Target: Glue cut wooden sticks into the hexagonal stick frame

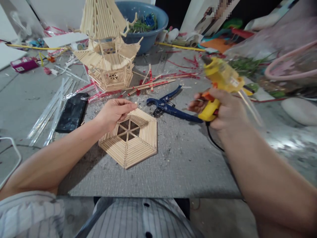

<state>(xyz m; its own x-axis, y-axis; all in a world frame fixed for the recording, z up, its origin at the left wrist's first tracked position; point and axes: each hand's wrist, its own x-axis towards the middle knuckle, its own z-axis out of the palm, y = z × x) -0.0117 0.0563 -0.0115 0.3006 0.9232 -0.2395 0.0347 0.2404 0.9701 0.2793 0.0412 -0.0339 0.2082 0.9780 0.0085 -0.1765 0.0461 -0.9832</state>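
Note:
My left hand (115, 111) is over the upper left part of a flat hexagonal panel (141, 150) made of thin wooden sticks, with spokes across its open middle. Its thumb and fingers are pinched together; a tiny pale tip shows there, too small to name. Raised on the right, my right hand (229, 107) grips a yellow hot glue gun (224, 75) by its handle, the fingers by the orange trigger. The gun's nozzle points away to the upper left, apart from the panel. Between the hands lies a blue-handled cutter (169, 108) with spread handles.
Behind the panel stands a tiered pagoda model (111, 61) of wooden sticks. Loose sticks with red wrapping (158, 83) lie beside it. A black phone (72, 112) and clear glue sticks (53, 107) are at left. A blue basin (159, 20) holds greenery at the back.

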